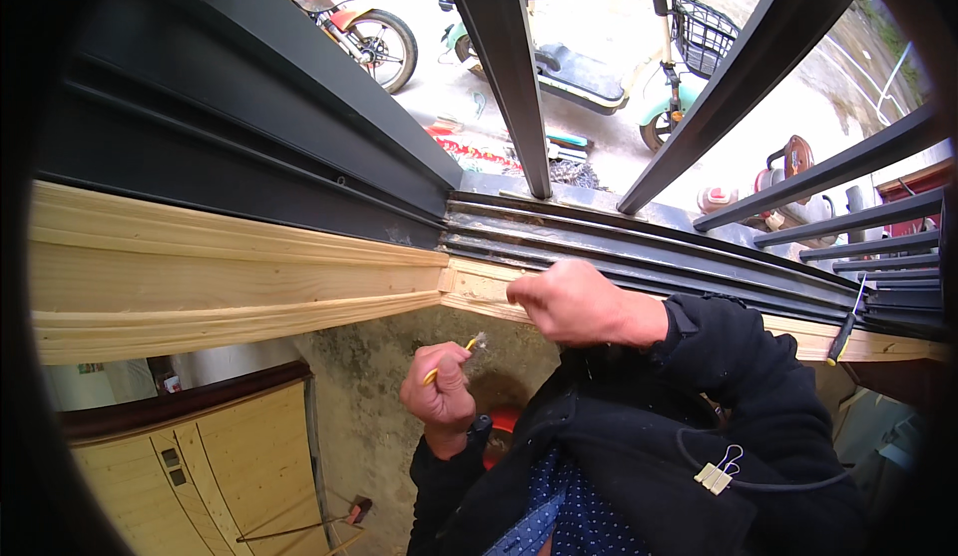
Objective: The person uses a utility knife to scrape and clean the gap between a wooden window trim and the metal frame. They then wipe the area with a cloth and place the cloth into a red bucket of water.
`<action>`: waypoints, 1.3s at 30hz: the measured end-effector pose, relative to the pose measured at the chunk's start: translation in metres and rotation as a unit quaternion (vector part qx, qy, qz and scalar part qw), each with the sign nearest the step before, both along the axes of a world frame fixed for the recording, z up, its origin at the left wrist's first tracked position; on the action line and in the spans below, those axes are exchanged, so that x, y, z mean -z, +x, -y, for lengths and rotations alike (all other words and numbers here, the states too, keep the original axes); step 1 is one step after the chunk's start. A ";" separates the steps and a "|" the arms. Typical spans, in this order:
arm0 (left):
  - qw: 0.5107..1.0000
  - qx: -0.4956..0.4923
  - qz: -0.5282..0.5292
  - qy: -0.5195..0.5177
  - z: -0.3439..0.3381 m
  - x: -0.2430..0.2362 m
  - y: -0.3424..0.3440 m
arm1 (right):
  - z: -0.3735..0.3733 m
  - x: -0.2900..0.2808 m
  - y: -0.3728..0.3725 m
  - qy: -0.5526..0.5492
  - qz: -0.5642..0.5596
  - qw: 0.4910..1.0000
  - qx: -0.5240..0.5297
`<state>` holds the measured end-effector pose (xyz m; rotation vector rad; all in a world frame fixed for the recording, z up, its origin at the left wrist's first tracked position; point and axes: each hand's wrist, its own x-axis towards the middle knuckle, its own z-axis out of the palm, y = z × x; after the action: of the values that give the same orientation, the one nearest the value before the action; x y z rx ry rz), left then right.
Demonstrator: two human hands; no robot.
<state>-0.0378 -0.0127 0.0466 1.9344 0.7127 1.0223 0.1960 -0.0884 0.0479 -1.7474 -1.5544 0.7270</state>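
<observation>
My left hand (439, 391) is closed round a thin yellow stick with a fuzzy grey-white tuft (480, 340) at its upper end; it might be a small brush, but the kind is unclear. It is held in front of the wooden sill, lower than its edge. My right hand (574, 304) is closed above the pale wooden sill (484, 286), close to the corner joint of the wood trim. Its curled fingers point left, and whatever they may hold is hidden. Behind the sill runs a dark metal window track (599, 247).
A screwdriver (844, 336) with a black and yellow handle lies across the sill at right. Dark window bars (519, 87) rise beyond the track, with a scooter (589, 77) outside. A wooden door (200, 466) stands low left. A binder clip (715, 476) hangs on my jacket.
</observation>
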 end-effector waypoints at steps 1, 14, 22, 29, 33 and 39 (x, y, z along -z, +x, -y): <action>1.000 -0.002 0.029 -0.002 0.000 -0.003 0.000 | 0.004 -0.001 -0.002 -0.045 0.040 0.997 -0.042; 1.000 0.003 -0.006 -0.021 -0.001 0.008 -0.004 | -0.029 0.006 0.004 -0.039 -0.007 0.990 0.135; 1.000 0.002 -0.023 -0.010 -0.002 0.007 -0.002 | -0.066 0.012 -0.007 -0.109 0.007 0.989 0.104; 1.000 0.018 -0.022 -0.002 -0.005 0.009 0.002 | -0.065 0.023 -0.010 -0.027 -0.068 0.989 0.132; 0.999 0.019 -0.031 -0.003 -0.004 0.008 0.002 | -0.063 0.026 -0.009 -0.002 -0.080 0.989 0.128; 0.999 0.018 -0.038 -0.005 -0.004 0.008 -0.001 | -0.061 0.028 -0.008 0.015 -0.093 0.988 0.122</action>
<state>-0.0387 -0.0092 0.0384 1.9791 0.7221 0.9250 0.1878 -0.0275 0.0204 -1.7550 -1.1974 0.7161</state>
